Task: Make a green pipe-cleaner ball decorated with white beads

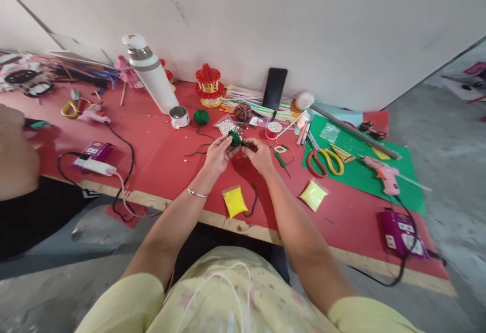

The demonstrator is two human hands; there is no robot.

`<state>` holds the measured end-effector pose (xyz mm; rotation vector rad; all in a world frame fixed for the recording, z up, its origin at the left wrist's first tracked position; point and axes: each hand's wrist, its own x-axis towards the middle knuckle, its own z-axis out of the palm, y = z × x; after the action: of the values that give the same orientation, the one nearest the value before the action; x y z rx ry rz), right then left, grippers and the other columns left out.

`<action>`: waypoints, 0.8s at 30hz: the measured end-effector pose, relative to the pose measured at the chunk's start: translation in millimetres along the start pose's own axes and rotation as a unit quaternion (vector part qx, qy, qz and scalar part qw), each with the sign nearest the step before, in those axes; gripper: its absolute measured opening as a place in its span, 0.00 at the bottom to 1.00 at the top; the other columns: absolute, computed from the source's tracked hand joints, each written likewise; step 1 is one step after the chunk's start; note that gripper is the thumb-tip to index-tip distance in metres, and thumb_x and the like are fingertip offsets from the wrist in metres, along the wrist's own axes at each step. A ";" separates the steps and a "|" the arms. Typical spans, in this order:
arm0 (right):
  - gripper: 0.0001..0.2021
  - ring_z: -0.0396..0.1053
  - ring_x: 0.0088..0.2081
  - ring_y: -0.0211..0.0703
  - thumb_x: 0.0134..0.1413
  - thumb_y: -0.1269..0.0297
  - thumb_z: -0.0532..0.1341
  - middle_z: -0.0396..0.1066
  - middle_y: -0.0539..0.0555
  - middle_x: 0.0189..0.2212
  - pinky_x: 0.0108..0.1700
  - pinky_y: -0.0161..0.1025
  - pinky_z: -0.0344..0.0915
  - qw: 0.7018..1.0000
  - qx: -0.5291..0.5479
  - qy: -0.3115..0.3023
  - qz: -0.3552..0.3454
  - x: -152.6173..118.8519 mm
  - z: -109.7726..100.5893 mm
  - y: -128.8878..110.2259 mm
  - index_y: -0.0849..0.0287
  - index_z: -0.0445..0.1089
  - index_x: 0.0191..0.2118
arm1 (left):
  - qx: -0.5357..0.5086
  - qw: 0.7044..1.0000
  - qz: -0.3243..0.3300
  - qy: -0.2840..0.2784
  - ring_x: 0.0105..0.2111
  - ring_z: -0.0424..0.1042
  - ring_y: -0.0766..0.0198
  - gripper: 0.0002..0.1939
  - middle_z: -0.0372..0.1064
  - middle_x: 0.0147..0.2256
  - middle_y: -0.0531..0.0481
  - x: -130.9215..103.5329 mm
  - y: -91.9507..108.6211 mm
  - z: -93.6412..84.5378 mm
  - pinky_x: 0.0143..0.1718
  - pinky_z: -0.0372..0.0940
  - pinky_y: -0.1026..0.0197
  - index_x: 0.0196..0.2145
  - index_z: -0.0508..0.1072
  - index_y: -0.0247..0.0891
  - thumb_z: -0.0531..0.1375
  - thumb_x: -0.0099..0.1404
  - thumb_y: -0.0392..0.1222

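Observation:
Over the middle of the red table, my left hand [218, 155] pinches a small dark green yarn piece [234, 138]. The fingers of my right hand [258, 155] are closed on the right side of the same piece, at a narrow dark green part. Behind my hands lie a green yarn ball [201, 117], a bag of white beads [225, 124] and a multicoloured yarn ball [243, 112]. Nearer to me are a yellow packet [235, 202] and a dark yarn strand [255, 201]. A green-handled hook [280, 159] rests right of my right hand.
A white bottle [154, 77] and metal cup [179, 117] stand back left. Scissors [326, 163], a pink glue gun [385, 173] and a purple power socket [403, 235] are at right. Cables cross the left side, near another person's arm [17, 156].

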<state>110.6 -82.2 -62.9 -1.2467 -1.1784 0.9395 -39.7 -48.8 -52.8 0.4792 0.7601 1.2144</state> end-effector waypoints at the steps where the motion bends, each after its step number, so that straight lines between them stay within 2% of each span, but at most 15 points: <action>1: 0.12 0.74 0.38 0.44 0.48 0.60 0.67 0.79 0.51 0.36 0.45 0.44 0.72 0.999 -0.035 0.000 -0.012 -0.2 -0.5 0.9 0.56 0.77 0.41 | 0.002 1.000 0.002 -0.001 0.30 0.80 0.65 0.12 0.81 0.33 0.51 -0.2 -0.9 0.0 0.48 0.77 0.53 0.39 0.77 0.36 0.72 0.57 0.35; 3: 0.09 0.73 0.37 0.43 0.50 0.61 0.65 0.79 0.51 0.34 0.46 0.43 0.71 0.997 -0.075 0.023 -0.024 -0.4 -1.4 1.5 0.57 0.78 0.37 | 0.006 1.000 0.007 -0.005 0.31 0.80 0.65 0.13 0.81 0.34 0.51 -0.7 -2.5 -0.4 0.47 0.77 0.54 0.39 0.78 0.37 0.72 0.57 0.35; 5: 0.09 0.72 0.35 0.42 0.49 0.59 0.67 0.78 0.52 0.33 0.43 0.41 0.70 0.994 -0.077 0.071 -0.023 0.0 -1.5 0.7 0.58 0.78 0.36 | 0.008 1.000 0.014 -0.009 0.31 0.81 0.64 0.14 0.81 0.35 0.50 -1.2 -3.9 -1.1 0.46 0.77 0.55 0.40 0.78 0.37 0.73 0.56 0.36; 7: 0.12 0.71 0.33 0.42 0.48 0.56 0.68 0.77 0.52 0.32 0.39 0.40 0.70 0.991 -0.052 0.123 -0.009 0.4 -0.1 -0.9 0.58 0.78 0.35 | 0.008 1.000 0.019 -0.010 0.32 0.81 0.64 0.15 0.81 0.36 0.50 -1.7 -4.7 -1.5 0.46 0.77 0.55 0.41 0.78 0.37 0.74 0.55 0.37; 9: 0.14 0.70 0.31 0.42 0.47 0.53 0.69 0.76 0.51 0.30 0.35 0.40 0.71 0.988 0.006 0.148 0.029 0.6 3.2 -2.2 0.58 0.77 0.36 | 0.008 1.000 0.020 -0.009 0.33 0.81 0.64 0.16 0.81 0.35 0.50 -2.2 -5.3 -1.3 0.47 0.77 0.55 0.41 0.78 0.38 0.74 0.55 0.37; 12: 0.17 0.73 0.30 0.43 0.45 0.51 0.70 0.76 0.51 0.29 0.31 0.41 0.74 0.979 0.119 0.141 0.085 0.5 10.7 -1.7 0.58 0.74 0.36 | 0.008 1.000 0.018 -0.009 0.32 0.81 0.65 0.16 0.81 0.36 0.51 -3.1 -6.4 0.3 0.48 0.76 0.54 0.41 0.78 0.38 0.74 0.55 0.38; 14: 0.17 0.74 0.29 0.43 0.43 0.51 0.71 0.77 0.51 0.30 0.31 0.41 0.75 0.974 0.148 0.139 0.097 0.5 15.7 0.1 0.58 0.74 0.36 | 0.011 1.000 0.016 -0.008 0.31 0.80 0.66 0.16 0.81 0.36 0.52 -3.8 -7.3 1.6 0.48 0.76 0.54 0.41 0.78 0.38 0.74 0.55 0.37; 19: 0.18 0.76 0.31 0.45 0.42 0.50 0.72 0.78 0.52 0.29 0.27 0.39 0.75 0.974 0.141 0.144 0.100 0.6 20.4 3.0 0.59 0.76 0.35 | 0.020 1.000 0.019 0.001 0.33 0.80 0.66 0.16 0.81 0.37 0.52 -5.2 -9.1 3.2 0.48 0.76 0.55 0.41 0.79 0.39 0.74 0.55 0.37; 24: 0.20 0.77 0.34 0.46 0.44 0.48 0.70 0.79 0.53 0.32 0.30 0.39 0.75 0.977 0.126 0.139 0.104 -0.8 18.4 0.3 0.59 0.77 0.38 | 0.023 1.000 0.016 0.000 0.33 0.80 0.66 0.17 0.81 0.37 0.51 -4.3 -9.8 1.8 0.48 0.76 0.55 0.41 0.79 0.39 0.75 0.54 0.38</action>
<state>92.4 -79.5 -64.4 -1.2615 -0.6954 0.9953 -32.7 -55.7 -57.3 0.5313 0.7848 1.2282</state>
